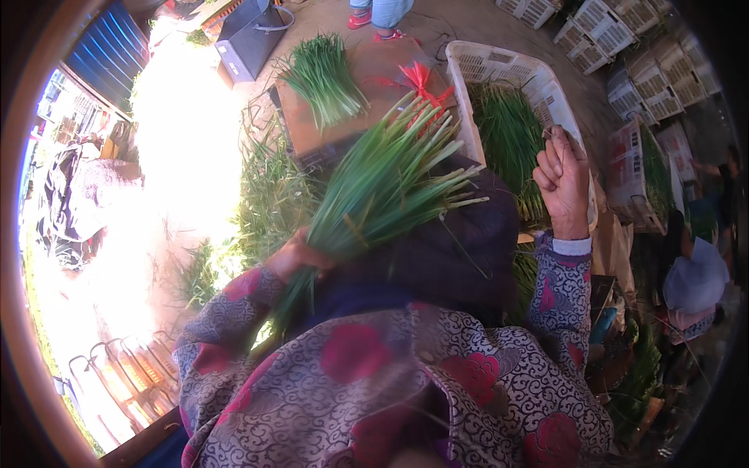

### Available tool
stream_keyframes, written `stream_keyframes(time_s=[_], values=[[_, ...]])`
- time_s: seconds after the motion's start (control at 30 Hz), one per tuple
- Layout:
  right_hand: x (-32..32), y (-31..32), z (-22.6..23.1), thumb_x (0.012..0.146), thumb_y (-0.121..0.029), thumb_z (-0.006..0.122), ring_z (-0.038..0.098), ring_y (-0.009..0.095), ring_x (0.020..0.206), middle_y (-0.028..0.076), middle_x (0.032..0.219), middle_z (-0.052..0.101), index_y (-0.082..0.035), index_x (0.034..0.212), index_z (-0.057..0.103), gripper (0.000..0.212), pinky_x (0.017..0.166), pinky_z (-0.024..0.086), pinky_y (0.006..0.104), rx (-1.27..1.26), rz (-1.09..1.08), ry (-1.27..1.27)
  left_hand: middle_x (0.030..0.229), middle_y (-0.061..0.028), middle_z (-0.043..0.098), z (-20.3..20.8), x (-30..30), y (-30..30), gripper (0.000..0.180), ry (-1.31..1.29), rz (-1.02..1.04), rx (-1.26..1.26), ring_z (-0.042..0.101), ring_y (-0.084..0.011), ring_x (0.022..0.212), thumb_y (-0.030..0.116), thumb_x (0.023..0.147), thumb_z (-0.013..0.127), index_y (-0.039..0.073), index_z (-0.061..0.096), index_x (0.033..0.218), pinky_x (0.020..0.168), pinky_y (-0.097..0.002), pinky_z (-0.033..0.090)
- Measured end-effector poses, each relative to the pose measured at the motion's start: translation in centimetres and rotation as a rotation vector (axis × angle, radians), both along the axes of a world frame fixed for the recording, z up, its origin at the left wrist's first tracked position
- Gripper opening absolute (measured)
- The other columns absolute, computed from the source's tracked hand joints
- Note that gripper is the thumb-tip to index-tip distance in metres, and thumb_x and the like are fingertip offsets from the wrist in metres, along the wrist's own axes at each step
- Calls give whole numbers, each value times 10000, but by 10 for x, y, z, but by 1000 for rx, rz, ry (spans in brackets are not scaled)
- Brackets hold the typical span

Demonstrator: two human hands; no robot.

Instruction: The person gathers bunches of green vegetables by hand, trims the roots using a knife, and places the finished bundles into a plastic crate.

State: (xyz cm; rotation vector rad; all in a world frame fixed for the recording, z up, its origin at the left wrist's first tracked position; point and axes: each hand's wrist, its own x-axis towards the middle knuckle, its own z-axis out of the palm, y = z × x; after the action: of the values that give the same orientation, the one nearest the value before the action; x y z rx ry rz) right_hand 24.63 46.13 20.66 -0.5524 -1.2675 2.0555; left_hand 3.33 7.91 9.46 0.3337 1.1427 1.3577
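My left hand (295, 256) is closed around a large bunch of garlic chives (378, 183) near its leafy end. The bunch lies slanted over my lap, its pale stalk ends fanned toward the upper right. Raised beside the white crate, my right hand (563, 175) has its fingers curled and pressed together; whatever they may pinch is too small to make out. A second bunch of chives (324, 82) rests on a brown board (382, 62) in front of me. Red ties (420, 82) sit on the board's right part, partly behind the held stalks.
A white plastic crate (458, 101) with more chives (503, 132) stands at my right. Loose green leaves (269, 183) heap up left of the board. Stacked crates (597, 35) fill the far right. Another person's legs (382, 15) show at the top; someone sits at right (694, 273).
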Motion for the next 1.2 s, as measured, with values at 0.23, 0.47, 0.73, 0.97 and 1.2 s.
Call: stream_keyframes(time_s=[0.23, 0.47, 0.73, 0.97, 1.2], values=[[-44, -122, 20, 1013, -163, 642, 505, 46, 592, -3, 753, 592, -16, 1109, 658, 176, 521, 387, 189, 781, 436, -29, 739, -113, 639, 10, -13, 11, 438, -3, 184, 21, 586, -188, 527, -46, 702, 674, -31, 620, 1137, 500, -294, 488], [-121, -93, -2, 987, -206, 679, 597, 65, 709, 18, 836, 669, 17, 1101, 670, 251, 640, 499, 258, 706, 158, -173, 716, -106, 620, -17, -30, 2, 412, 83, 273, 140, 566, -186, 524, -31, 723, 666, -32, 614, 1131, 499, -307, 455], [-161, -104, -21, 979, -228, 693, 507, 15, 592, -60, 719, 575, -33, 1057, 723, 213, 486, 360, 200, 545, 457, -321, 799, -140, 650, -35, -9, -4, 507, 1, 372, 212, 587, -213, 567, 26, 717, 691, -41, 579, 1207, 527, -326, 471], [-160, -103, -35, 950, -141, 687, 570, 46, 691, -8, 831, 686, 18, 1110, 722, 228, 606, 459, 257, 472, 549, -359, 905, -169, 660, -55, -3, -14, 544, -138, 513, 246, 602, -227, 599, 36, 719, 700, -53, 552, 1235, 531, -330, 479], [-169, -91, -41, 963, -106, 658, 614, 49, 869, 47, 933, 727, 38, 1141, 703, 233, 741, 504, 253, 824, 431, -260, 777, -123, 644, -29, -1, -14, 456, 94, 550, 206, 589, -213, 559, 27, 712, 703, -39, 594, 1150, 531, -325, 480]])
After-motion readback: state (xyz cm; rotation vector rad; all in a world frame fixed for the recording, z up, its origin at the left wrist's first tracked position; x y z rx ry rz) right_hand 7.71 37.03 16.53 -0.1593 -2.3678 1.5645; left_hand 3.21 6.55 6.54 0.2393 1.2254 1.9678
